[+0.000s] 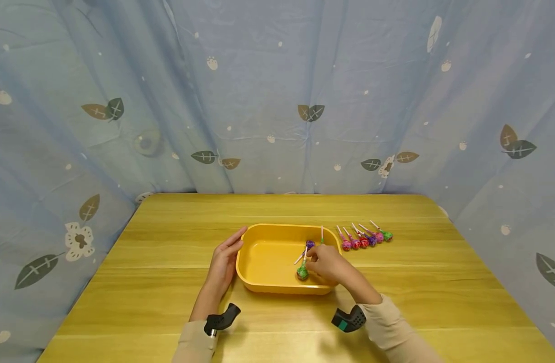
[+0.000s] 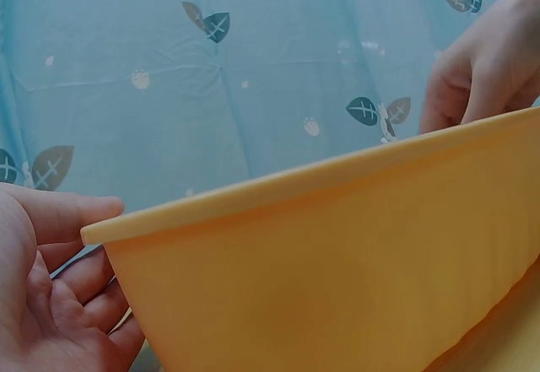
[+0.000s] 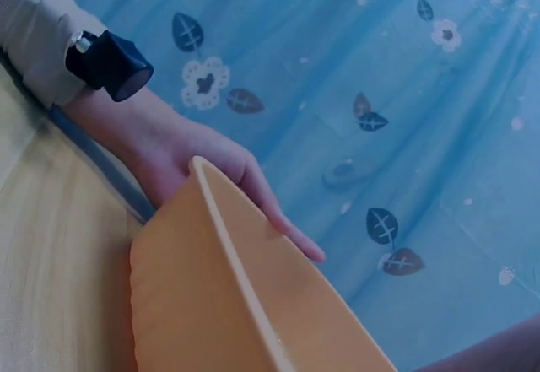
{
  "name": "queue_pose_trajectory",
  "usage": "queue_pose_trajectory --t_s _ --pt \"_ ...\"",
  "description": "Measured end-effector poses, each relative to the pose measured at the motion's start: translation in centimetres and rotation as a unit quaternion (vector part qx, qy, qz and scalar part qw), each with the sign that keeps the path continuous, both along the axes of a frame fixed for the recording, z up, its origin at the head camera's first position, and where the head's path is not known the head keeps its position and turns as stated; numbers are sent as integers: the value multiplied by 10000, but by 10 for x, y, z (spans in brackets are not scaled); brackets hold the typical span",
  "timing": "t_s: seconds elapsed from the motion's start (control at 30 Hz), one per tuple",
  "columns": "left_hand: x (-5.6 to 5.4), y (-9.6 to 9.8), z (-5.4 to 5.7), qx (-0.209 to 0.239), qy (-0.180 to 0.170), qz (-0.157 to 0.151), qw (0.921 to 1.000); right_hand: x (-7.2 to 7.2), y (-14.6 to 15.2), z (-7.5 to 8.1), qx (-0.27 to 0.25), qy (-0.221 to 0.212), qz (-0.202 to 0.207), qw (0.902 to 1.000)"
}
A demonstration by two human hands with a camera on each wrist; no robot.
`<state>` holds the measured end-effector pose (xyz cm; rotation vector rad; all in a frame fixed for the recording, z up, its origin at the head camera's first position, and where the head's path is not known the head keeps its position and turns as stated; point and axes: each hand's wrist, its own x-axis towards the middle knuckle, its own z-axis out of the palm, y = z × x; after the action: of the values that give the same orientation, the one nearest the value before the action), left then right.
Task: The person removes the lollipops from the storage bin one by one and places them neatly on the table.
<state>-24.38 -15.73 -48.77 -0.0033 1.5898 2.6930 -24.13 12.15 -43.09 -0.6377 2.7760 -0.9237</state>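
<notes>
Over the yellow tray (image 1: 277, 290) — right hand (image 1: 328, 262) pinching a green lollipop (image 1: 302, 273).

Tray (image 1: 268, 264) free at left, lollipops (image 1: 302, 273) rightward

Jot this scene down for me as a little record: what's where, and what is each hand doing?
Surface: wood-grain table
Container: yellow tub with rounded corners
Left hand: touches the tub's left end
Right hand: pinches the stick of a green-wrapped lollipop inside the tub
Also inside: purple-wrapped lollipop
Right of tub: row of wrapped lollipops
Backdrop: blue leaf-print curtain
</notes>
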Motion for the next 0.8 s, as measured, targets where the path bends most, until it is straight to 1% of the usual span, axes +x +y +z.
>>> queue_pose_trajectory --t_s 0.03,0.13,0.3,0.5,0.8 --pt "0 0 0 -7 -3 4 10000 3 -3 3 -7 -165 -150 9998" --pt "0 0 -1 -40 50 -29 10000 4 -8 1 -93 -227 -292 9993" --pt "-1 0 -1 -27 63 -13 10000 4 -12 -2 -227 -460 -467 9976" --pt "0 1 0 -10 -20 60 10000 4 -13 -4 -342 -557 -455 9968" --pt "1 1 0 -9 -1 48 10000 4 -15 -6 -559 -593 -310 9962"
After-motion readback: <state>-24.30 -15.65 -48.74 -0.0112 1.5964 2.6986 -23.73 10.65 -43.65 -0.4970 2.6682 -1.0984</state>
